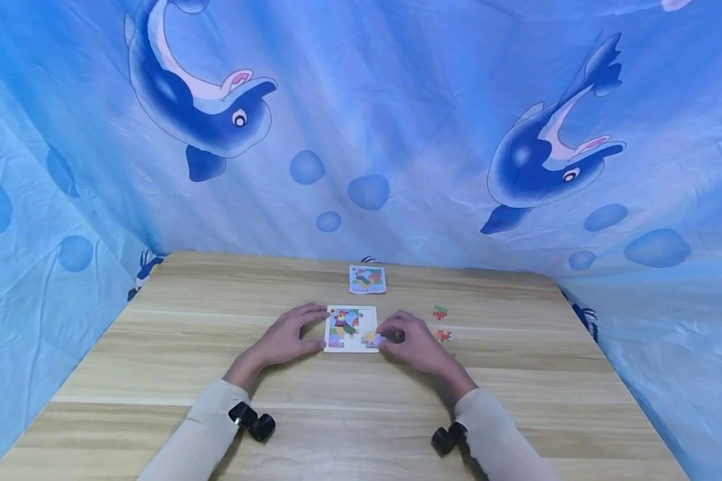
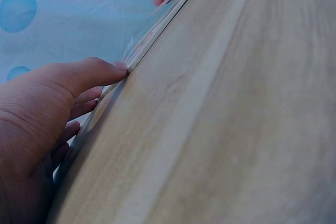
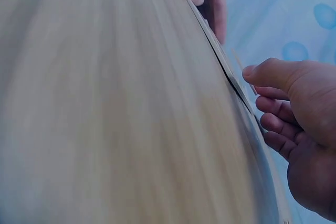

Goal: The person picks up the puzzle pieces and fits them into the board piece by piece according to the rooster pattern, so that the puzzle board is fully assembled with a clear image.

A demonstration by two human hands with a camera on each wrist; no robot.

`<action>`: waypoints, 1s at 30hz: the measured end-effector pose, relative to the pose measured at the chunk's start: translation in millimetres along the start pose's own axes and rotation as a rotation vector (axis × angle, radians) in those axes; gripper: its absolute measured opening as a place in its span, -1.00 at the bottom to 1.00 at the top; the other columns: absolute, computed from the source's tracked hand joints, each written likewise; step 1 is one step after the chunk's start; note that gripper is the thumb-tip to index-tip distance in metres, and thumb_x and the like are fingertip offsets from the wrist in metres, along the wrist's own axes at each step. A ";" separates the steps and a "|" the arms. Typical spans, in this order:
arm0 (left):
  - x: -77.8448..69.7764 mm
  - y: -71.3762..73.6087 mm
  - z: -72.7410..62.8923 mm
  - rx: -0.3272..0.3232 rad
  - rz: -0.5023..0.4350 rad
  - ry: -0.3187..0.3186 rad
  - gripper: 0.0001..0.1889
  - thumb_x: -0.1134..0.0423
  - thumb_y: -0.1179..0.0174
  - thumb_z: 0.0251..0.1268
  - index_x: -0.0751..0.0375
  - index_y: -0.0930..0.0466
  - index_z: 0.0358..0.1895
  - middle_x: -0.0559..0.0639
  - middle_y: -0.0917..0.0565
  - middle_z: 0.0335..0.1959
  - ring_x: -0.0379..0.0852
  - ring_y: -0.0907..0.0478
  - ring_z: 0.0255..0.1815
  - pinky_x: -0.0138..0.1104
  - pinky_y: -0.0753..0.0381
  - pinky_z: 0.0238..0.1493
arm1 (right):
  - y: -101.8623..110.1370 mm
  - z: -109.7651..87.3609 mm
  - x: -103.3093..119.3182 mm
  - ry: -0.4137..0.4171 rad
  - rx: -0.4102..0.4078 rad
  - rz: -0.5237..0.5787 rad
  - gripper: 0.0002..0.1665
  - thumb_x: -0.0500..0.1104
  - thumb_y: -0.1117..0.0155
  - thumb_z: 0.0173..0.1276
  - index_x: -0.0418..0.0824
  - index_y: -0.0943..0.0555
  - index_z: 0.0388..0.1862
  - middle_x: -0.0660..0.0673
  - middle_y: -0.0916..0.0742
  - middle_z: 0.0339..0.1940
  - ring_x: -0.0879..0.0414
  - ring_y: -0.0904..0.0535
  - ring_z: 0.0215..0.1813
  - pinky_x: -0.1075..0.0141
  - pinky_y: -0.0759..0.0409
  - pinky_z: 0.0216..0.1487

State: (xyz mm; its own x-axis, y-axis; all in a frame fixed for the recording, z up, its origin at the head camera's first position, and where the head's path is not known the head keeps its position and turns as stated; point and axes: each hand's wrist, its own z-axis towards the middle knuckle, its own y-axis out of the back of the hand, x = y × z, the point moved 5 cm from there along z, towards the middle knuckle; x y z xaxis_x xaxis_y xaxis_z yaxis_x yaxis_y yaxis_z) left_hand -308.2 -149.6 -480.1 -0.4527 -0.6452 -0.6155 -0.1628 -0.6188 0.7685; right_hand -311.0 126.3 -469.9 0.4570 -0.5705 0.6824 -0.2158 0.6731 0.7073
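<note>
A small white-framed puzzle board (image 1: 353, 348) lies on the wooden table, with several pieces in it forming part of a rooster picture. My left hand (image 1: 289, 335) rests at its left edge, thumb by the near corner and fingers by the far one. In the left wrist view, that thumb (image 2: 100, 73) touches the board's edge. My right hand (image 1: 418, 344) pinches a yellow and purple puzzle piece (image 1: 372, 339) between thumb and forefinger, over the board's near right corner. Seen edge-on in the right wrist view, the piece is a thin tilted sliver, partly hidden by the fingers.
Two loose puzzle pieces lie right of the board: a green and red one (image 1: 440, 312) and an orange-red one (image 1: 444, 336). Behind the board is a small picture card (image 1: 367, 279) with the rooster. A blue dolphin-print curtain (image 1: 361, 133) hangs behind the wooden table (image 1: 216, 334).
</note>
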 end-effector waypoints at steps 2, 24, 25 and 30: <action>-0.2 0.3 -0.3 -0.002 0.004 -0.002 -0.33 0.04 -0.36 0.28 0.10 -0.49 0.46 0.10 -0.39 0.57 0.28 -0.17 0.65 0.38 -0.10 0.56 | -4.3 4.4 2.6 0.006 -0.003 0.001 -0.75 -0.13 -0.49 0.31 -0.05 -0.78 -0.03 0.08 -0.70 -0.03 0.17 -0.56 -0.02 0.35 -0.59 -0.03; 2.8 -0.6 1.8 -0.009 0.007 0.001 -0.33 0.04 -0.38 0.25 0.08 -0.50 0.45 0.09 -0.41 0.56 0.27 -0.19 0.65 0.37 -0.11 0.57 | -28.1 22.3 21.7 0.026 0.044 -0.051 -0.76 -0.10 -0.50 0.31 -0.07 -0.80 -0.05 0.00 -0.71 -0.08 0.15 -0.50 -0.06 0.31 -0.50 -0.04; 3.0 -0.9 1.8 -0.009 0.006 0.002 -0.32 0.04 -0.38 0.24 0.08 -0.50 0.45 0.09 -0.41 0.56 0.27 -0.19 0.65 0.37 -0.11 0.57 | -28.2 22.3 22.2 0.027 0.044 -0.050 -0.76 -0.10 -0.50 0.31 -0.07 -0.80 -0.06 0.00 -0.72 -0.08 0.15 -0.50 -0.05 0.30 -0.49 -0.04; 3.1 -1.6 1.6 -0.007 0.011 0.007 -0.33 0.02 -0.37 0.26 0.07 -0.50 0.45 0.08 -0.41 0.56 0.26 -0.19 0.65 0.37 -0.12 0.56 | -28.9 22.7 23.2 0.015 0.052 -0.042 -0.77 -0.11 -0.50 0.31 -0.07 -0.80 -0.06 0.00 -0.71 -0.09 0.15 -0.50 -0.04 0.28 -0.49 -0.02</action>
State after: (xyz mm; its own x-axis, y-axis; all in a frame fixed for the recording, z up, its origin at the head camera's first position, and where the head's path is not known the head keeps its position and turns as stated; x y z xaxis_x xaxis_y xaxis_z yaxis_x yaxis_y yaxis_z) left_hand -310.8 -149.9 -483.0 -0.4484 -0.6553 -0.6079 -0.1515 -0.6146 0.7742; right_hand -313.7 82.9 -470.4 0.4795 -0.5900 0.6496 -0.2410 0.6232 0.7440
